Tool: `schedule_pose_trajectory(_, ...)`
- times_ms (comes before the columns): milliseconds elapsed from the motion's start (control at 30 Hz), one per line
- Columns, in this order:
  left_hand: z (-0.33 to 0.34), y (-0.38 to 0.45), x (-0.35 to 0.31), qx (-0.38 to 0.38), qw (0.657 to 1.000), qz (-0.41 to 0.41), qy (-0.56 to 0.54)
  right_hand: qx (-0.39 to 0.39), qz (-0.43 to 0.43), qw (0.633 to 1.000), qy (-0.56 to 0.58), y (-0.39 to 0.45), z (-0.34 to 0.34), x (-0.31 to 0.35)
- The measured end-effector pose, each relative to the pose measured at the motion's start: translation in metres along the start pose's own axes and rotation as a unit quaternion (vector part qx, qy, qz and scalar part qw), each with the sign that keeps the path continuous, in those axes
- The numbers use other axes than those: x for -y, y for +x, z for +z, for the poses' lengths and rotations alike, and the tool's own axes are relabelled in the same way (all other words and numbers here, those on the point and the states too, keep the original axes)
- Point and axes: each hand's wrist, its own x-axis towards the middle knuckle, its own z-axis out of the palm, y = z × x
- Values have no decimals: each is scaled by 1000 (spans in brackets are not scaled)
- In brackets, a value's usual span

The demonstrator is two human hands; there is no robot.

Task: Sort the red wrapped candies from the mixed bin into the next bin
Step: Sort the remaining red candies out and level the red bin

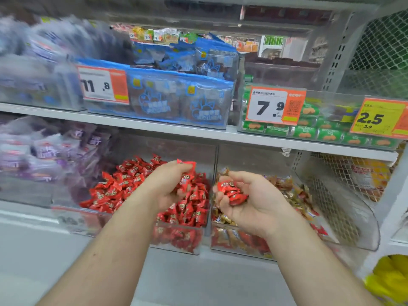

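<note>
Right hand (249, 199): palm up, fingers cupped around a small heap of red wrapped candies (231, 192); it sits over the front part of the mixed bin (353, 230). Left hand (170, 186): fingers curled, pinching several red candies, one wrapper sticking up above the knuckles; it hangs over the red-candy bin (181, 241), just left of the mixed bin. The two hands are near each other, not touching, either side of the clear divider between the bins.

Mixed bin: clear plastic, holds brown and tan wrapped sweets with some red ones scattered among them. Red-candy bin to its left: clear plastic, heaped with red wrapped candies only.

Further left of the mixed bin, same shelf: purple packets (50, 151), blurred. Right of it: a wire mesh panel (344, 180).

Shelf above the mixed bin: green packets (304, 131) in a clear tray, behind a price tag reading 7.9 (274, 106). To the right, a yellow tag reading 2.5 (378, 118); to the left, blue bags (178, 100) and a tag reading 11.8 (102, 85). Lower right corner: something yellow (390, 279), too blurred to identify.
</note>
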Motion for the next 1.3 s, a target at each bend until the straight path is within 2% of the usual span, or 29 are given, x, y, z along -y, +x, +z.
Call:
schedule_pose_trajectory(133, -35, 11, 8, -62, 997, -35, -5, 29, 29, 998, 44, 22, 42, -21)
schedule_pose_trajectory(300, -55, 12, 12, -58, 995, -41, 71, -22, 21, 998, -61, 29, 69, -34)
schedule_pose_trajectory(400, -62, 12, 12, -81, 987, 6, 142, -34, 17, 995, -94, 24, 76, -34)
schedule_pose_trajectory(533, -61, 12, 12, -100, 977, 58, 177, -39, -5, 991, -126, 21, 72, -32)
schedule_pose_trajectory(633, -48, 8, 10, -105, 971, 111, 184, -11, -29, 988, -152, 15, 56, -21)
schedule_pose_trajectory(733, -25, -1, 5, -120, 937, 206, 254, -18, -96, 982, -160, 5, 27, 3)
schedule_pose_trajectory(800, 0, -11, 1, -104, 910, 269, 299, -69, -147, 971, -175, -6, 0, 23)
schedule_pose_trajectory(867, 31, -22, 1, -33, 896, 303, 323, -136, -178, 954, -199, -14, -31, 37)
schedule_pose_trajectory(967, 74, -29, 12, 97, 870, 274, 399, -205, -187, 934, -223, -21, -74, 47)
schedule_pose_trajectory(1100, 105, -12, 33, 132, 819, 228, 510, -278, -202, 886, -311, -22, -112, 46)
schedule_pose_trajectory(1200, 123, -3, 46, 164, 793, 201, 551, -301, -207, 805, -468, -13, -134, 40)
schedule_pose_trajectory(1300, 133, 7, 50, 123, 763, 212, 598, -310, -173, 718, -599, 1, -147, 37)
